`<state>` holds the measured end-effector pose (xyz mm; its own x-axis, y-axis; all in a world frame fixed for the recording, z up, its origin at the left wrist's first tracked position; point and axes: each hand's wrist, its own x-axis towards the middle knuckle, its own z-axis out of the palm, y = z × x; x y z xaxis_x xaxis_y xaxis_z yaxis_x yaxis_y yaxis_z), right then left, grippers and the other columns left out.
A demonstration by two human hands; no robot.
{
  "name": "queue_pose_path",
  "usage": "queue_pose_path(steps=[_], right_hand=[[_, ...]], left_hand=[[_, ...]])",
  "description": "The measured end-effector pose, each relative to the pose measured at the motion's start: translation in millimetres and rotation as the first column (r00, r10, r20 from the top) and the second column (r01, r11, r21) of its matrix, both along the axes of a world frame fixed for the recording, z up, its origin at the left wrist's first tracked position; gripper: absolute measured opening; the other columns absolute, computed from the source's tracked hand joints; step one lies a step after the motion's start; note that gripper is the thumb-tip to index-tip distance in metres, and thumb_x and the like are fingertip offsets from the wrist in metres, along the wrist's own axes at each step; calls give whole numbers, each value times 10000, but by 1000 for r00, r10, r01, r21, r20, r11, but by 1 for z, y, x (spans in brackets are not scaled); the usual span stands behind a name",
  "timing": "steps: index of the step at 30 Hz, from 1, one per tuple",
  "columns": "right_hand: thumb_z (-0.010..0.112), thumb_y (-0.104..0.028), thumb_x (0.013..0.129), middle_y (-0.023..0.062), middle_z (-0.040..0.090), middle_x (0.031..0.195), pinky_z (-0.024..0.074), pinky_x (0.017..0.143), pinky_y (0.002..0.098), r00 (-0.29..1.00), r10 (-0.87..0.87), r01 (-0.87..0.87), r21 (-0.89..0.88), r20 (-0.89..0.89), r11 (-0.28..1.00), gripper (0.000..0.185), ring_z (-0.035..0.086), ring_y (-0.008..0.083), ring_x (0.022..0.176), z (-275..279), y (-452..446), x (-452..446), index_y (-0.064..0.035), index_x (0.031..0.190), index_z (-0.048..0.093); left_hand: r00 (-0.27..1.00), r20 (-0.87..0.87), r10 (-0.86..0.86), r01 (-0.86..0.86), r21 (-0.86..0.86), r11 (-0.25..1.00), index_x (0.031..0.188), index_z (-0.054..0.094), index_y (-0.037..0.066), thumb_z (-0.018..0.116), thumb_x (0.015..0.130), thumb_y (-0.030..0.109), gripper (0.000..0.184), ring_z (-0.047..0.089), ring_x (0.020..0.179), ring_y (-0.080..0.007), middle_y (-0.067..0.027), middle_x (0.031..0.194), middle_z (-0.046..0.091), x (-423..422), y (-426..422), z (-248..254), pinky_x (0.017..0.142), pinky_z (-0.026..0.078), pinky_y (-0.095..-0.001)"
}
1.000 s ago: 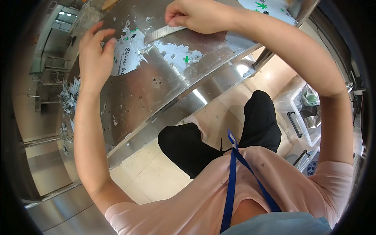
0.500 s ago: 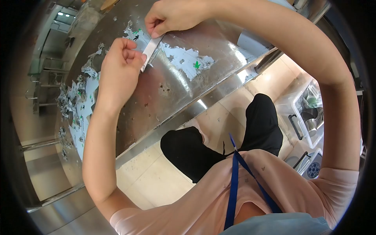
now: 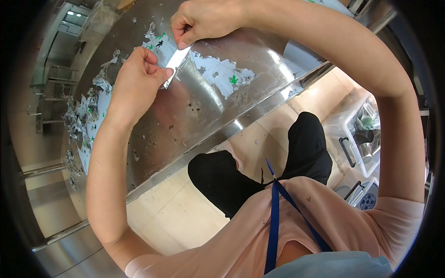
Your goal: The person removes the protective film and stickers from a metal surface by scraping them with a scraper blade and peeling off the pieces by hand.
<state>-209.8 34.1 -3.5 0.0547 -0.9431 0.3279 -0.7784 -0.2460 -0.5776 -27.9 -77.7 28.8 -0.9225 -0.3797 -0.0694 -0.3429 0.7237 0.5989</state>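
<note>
Pale strip (image 3: 177, 60) pinched at both ends, left hand (image 3: 138, 85) on the lower, right hand (image 3: 205, 19) on the upper, torn printed film (image 3: 222, 75) just right of the grip on the metal table (image 3: 157, 150); scraping, it seems, and a next stroke would call for firm, level pressure

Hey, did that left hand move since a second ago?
Yes. Against the green leaf print on the ragged white sheet, the left hand moved rightward in view, nearer it, and now pinches the flat strip.
</note>
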Motion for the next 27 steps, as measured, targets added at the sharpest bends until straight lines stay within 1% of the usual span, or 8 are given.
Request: queue_pose_path(steps=[4,7,10,13,19,22,25,27], right_hand=[[647,-123,747,157,644,720,471,628,350,999,27,-28,-21,-43,999,140,609,241,659,-2,-3,-3,5,804,658],[646,-123,747,166,644,730,473,640,354,999,34,-34,4,-43,999,143,610,248,666,-1,-3,-2,6,809,658],[642,-123,744,176,642,739,473,651,364,997,42,-41,15,-67,999,144,615,267,685,1,-2,-2,7,805,656],[638,-120,736,181,638,743,471,656,376,994,21,-23,-17,-110,1000,142,616,287,701,1,2,0,9,796,652],[633,-113,724,186,631,736,467,650,377,995,20,-28,-83,-99,996,143,612,295,698,-3,6,1,16,785,645],[635,-111,723,182,633,734,467,651,367,995,36,-40,-37,-97,999,143,613,278,696,-2,5,-2,18,783,645],[646,-111,723,165,639,730,467,650,359,1000,-23,23,-35,4,999,141,611,255,688,-3,0,-3,14,789,646],[651,-113,725,152,643,726,467,642,354,999,39,-37,-153,8,988,139,610,243,681,-8,-7,-6,8,793,648]], left_hand=[[999,48,-8,6,23,1000,879,474,1,645,799,51,195,491,630,-87,-15,702,537,-3,-2,2,584,411,-240],[997,83,4,-13,100,995,854,468,21,645,802,49,187,488,631,-74,-6,702,528,-4,-2,6,568,401,-229],[994,107,-1,-25,239,971,830,459,41,646,805,50,189,489,632,-69,-1,700,519,-7,-5,9,560,404,-222],[986,165,14,-44,182,982,819,453,49,651,802,51,199,491,623,-73,-1,694,513,-12,-2,15,563,419,-226],[978,207,7,-35,131,991,820,451,52,665,797,66,216,489,618,-73,2,690,509,-16,-1,17,558,410,-216],[983,183,18,-56,207,977,824,453,54,665,802,69,214,485,618,-72,7,686,508,-14,-3,15,552,402,-214],[993,88,84,-102,223,970,827,453,54,667,803,69,215,479,611,-69,11,683,508,-8,0,7,549,401,-213],[993,73,91,-105,223,969,825,454,51,666,803,66,213,478,609,-70,9,683,507,-8,0,4,550,400,-212]])
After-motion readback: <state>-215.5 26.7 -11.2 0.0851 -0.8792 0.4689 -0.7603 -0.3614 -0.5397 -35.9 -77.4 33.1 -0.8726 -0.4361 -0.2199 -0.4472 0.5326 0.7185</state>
